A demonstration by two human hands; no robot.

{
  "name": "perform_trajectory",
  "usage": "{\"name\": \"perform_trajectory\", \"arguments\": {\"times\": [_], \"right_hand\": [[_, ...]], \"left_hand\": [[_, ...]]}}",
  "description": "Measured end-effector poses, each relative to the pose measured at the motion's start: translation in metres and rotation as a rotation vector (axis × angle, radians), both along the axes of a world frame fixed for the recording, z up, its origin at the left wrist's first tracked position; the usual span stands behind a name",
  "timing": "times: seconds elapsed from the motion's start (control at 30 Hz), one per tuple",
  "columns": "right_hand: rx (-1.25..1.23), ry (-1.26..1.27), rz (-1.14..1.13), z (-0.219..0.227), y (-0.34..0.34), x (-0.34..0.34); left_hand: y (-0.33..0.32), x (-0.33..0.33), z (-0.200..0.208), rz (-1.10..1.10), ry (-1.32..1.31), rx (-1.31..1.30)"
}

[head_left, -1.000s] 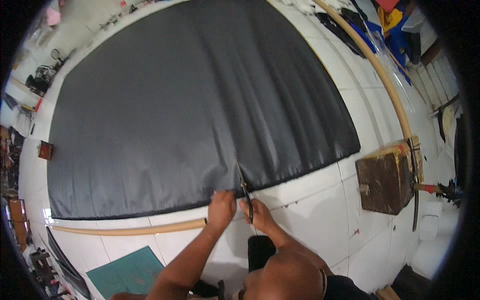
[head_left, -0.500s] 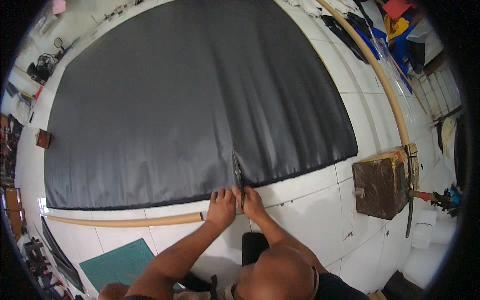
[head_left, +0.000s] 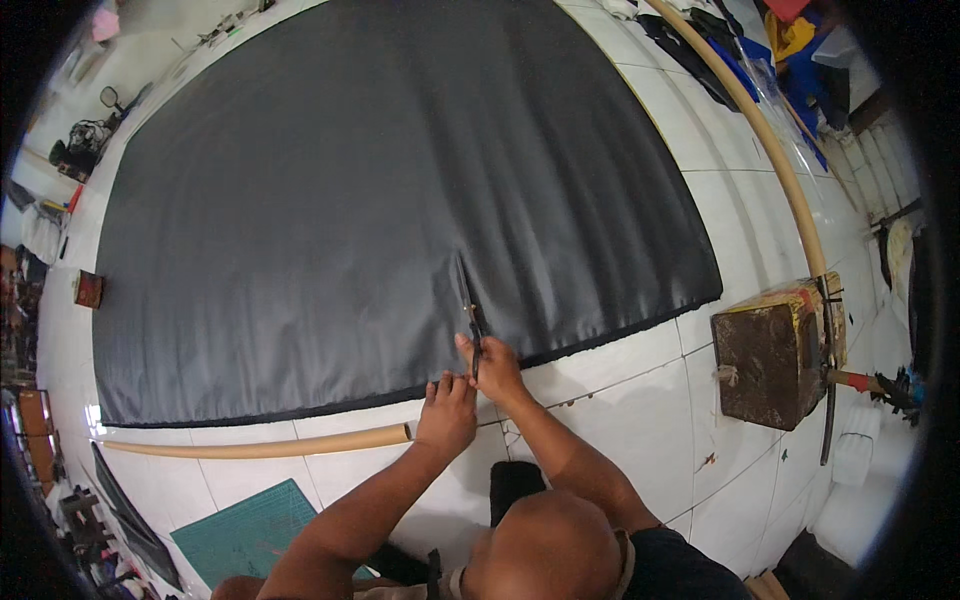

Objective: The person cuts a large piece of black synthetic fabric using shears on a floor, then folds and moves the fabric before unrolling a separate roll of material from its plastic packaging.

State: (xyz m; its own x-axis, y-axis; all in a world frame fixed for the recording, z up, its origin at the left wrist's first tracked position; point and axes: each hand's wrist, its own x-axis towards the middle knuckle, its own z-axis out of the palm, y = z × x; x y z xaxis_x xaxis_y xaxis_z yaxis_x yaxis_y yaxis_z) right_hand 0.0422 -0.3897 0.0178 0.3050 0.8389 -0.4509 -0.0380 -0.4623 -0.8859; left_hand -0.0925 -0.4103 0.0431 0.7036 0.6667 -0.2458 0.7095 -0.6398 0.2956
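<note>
Black sheet [head_left: 290, 210], smooth, rippled; right hand [head_left: 498, 372] grips slim scissors [head_left: 472, 312]; left hand [head_left: 448, 412] curled at edge (hold unclear).

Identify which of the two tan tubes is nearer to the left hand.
The lower-left tube, its end near the left hand; the other tube is right of the black sheet.

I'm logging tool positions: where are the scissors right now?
In the head view, the scissors are near the middle, in the right hand, blades pointing in past the near edge of the black sheet.
</note>
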Motion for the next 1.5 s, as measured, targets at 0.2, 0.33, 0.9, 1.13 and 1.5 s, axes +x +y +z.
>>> {"name": "perform_trajectory", "arguments": {"times": [0.2,0.33,0.9,1.13,1.5], "right_hand": [[-0.106,-0.060,0.055,0.005,0.086,0.023],[-0.043,-0.191,0.032,-0.009,0.113,0.034],[-0.029,0.002,0.011,0.013,0.207,0.039],[0.017,0.025,0.002,-0.001,0.277,0.058],[0.032,0.133,-0.029,0.006,0.381,0.079]], "left_hand": [[0.005,0.005,0.007,-0.010,0.051,-0.034],[0.008,0.017,0.014,0.015,0.065,-0.114],[0.019,0.029,0.013,0.028,0.189,-0.148],[0.022,0.032,0.015,0.027,0.161,-0.156],[0.019,0.031,0.012,-0.028,0.193,-0.120]]}}
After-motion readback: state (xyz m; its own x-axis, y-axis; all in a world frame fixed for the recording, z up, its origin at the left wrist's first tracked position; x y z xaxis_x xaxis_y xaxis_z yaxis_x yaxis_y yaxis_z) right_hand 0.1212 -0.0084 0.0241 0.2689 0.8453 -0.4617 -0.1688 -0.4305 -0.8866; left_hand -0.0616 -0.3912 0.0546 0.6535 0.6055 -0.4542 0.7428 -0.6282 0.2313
